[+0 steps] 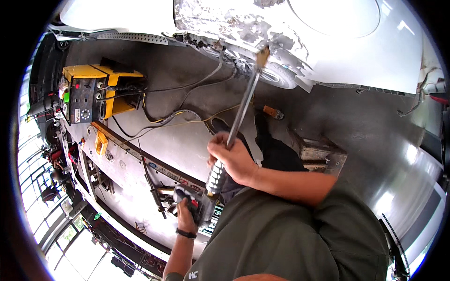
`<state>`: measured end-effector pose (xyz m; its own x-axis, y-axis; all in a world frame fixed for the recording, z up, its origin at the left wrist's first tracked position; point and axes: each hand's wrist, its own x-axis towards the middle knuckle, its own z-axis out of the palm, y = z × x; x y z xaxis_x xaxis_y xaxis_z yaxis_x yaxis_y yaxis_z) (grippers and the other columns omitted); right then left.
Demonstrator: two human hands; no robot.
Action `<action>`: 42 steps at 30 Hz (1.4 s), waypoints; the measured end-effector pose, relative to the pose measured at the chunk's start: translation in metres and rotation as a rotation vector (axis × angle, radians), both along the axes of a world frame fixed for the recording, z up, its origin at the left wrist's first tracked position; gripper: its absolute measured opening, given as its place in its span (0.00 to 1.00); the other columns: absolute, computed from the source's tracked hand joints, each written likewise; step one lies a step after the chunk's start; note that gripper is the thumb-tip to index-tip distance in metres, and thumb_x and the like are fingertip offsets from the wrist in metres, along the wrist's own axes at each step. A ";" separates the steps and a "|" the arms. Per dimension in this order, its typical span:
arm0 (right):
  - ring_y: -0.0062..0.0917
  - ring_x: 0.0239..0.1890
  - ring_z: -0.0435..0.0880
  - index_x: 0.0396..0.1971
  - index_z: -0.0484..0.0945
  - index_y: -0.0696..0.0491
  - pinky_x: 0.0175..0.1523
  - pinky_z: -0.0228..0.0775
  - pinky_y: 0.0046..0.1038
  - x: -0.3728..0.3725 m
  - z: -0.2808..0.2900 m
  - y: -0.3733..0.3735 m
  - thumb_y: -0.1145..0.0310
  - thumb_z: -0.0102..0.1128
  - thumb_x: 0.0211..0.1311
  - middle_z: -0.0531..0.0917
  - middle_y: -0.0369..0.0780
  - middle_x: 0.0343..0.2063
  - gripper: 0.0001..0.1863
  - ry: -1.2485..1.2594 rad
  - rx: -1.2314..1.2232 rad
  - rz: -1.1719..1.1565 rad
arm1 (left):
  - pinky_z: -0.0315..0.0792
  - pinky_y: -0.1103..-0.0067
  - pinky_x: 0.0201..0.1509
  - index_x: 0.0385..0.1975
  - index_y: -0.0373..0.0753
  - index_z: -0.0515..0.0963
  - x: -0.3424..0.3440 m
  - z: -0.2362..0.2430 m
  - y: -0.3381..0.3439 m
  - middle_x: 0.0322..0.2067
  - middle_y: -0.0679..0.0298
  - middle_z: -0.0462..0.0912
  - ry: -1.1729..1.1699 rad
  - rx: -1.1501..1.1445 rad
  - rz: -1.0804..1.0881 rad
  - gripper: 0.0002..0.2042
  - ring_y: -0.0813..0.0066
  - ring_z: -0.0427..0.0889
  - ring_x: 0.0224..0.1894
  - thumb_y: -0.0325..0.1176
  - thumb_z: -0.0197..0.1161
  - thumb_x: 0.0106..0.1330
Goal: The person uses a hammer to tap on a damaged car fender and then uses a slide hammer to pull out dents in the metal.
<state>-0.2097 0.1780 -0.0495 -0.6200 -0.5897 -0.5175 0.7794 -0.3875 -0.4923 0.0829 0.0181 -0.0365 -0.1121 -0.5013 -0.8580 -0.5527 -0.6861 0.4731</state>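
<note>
While right hand (234, 159) clasps hammer (239, 117) (raised), left hand (185, 210) clutches grey tool (194, 206).

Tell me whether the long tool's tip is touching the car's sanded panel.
Touching: the head view shows the long tool's tip meeting the sanded panel with no gap.

Grey concrete floor (356, 122) carries a yellow welding machine (93, 91); black cables (164, 117) trail beside it, a wooden block (321, 154) well apart.
</note>
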 end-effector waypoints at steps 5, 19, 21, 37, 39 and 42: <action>0.22 0.34 0.83 0.40 0.77 0.55 0.44 0.77 0.28 0.005 -0.011 0.013 0.72 0.64 0.71 0.81 0.36 0.31 0.05 -0.328 0.029 0.104 | 0.79 0.66 0.58 0.55 0.41 0.73 -0.009 0.013 -0.005 0.45 0.61 0.78 0.005 -0.085 0.010 0.17 0.66 0.82 0.49 0.46 0.55 0.77; 0.22 0.31 0.81 0.38 0.77 0.56 0.40 0.75 0.28 -0.039 0.008 0.006 0.73 0.63 0.70 0.80 0.36 0.29 0.04 -0.134 -0.067 0.122 | 0.81 0.70 0.51 0.58 0.33 0.70 -0.050 0.013 0.021 0.47 0.58 0.81 -0.044 -0.026 -0.112 0.21 0.67 0.84 0.47 0.34 0.64 0.70; 0.22 0.31 0.81 0.37 0.76 0.57 0.39 0.73 0.26 -0.034 0.005 0.007 0.73 0.64 0.69 0.80 0.38 0.29 0.06 -0.190 -0.051 0.101 | 0.82 0.69 0.51 0.60 0.33 0.67 -0.042 0.012 0.017 0.49 0.57 0.81 -0.103 -0.039 -0.104 0.23 0.66 0.83 0.48 0.34 0.64 0.69; 0.27 0.24 0.82 0.37 0.78 0.56 0.30 0.75 0.31 -0.108 0.023 0.019 0.67 0.62 0.70 0.81 0.40 0.22 0.07 -0.109 -0.015 0.144 | 0.78 0.67 0.55 0.46 0.40 0.75 -0.050 0.018 0.033 0.40 0.62 0.83 0.127 0.201 0.095 0.16 0.66 0.84 0.45 0.48 0.54 0.76; 0.27 0.25 0.83 0.41 0.77 0.57 0.30 0.76 0.31 -0.130 0.018 0.022 0.66 0.61 0.71 0.81 0.41 0.22 0.09 -0.079 -0.097 0.017 | 0.78 0.68 0.55 0.46 0.40 0.74 -0.024 -0.004 0.029 0.40 0.62 0.82 0.155 0.177 0.061 0.15 0.67 0.83 0.45 0.47 0.55 0.76; 0.26 0.25 0.82 0.47 0.75 0.57 0.35 0.78 0.31 -0.095 0.015 0.018 0.69 0.61 0.71 0.80 0.39 0.23 0.10 -0.039 0.003 0.003 | 0.78 0.70 0.53 0.46 0.40 0.73 -0.022 -0.017 0.036 0.38 0.63 0.80 0.111 0.114 0.092 0.13 0.70 0.82 0.43 0.44 0.54 0.77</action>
